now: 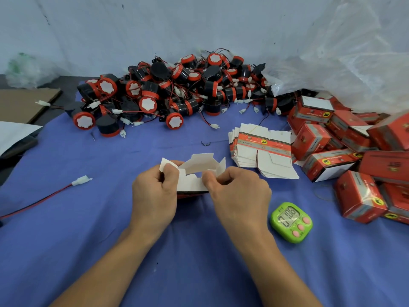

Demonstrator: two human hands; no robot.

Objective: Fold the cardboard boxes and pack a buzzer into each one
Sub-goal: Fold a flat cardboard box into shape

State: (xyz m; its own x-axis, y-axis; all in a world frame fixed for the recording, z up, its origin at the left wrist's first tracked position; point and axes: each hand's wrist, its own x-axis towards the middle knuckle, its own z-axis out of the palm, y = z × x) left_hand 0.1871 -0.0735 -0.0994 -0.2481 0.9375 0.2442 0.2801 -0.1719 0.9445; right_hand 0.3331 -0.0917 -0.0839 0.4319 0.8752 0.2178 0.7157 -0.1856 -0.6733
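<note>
Task status: in progress. The left hand (155, 193) and right hand (240, 191) each pinch a flap of one part-folded box (194, 176) held just above the table (88, 251); its flaps stand open and no buzzer is visibly inside. Finished boxes (358, 156) are piled at right. Flat blanks (263, 149) and the buzzer heap (177, 94) remain.

A heap of buzzers (172, 94) lies along the far edge of the tabletop (99, 240). Before it, right of centre, sits a stack of flat boxes (263, 151). Folded boxes (354, 165) pile along the right edge. At centre, a half-folded box (194, 176) sits between the left hand (155, 193) and the right hand (240, 193). A timer (291, 221) lies to the right.
</note>
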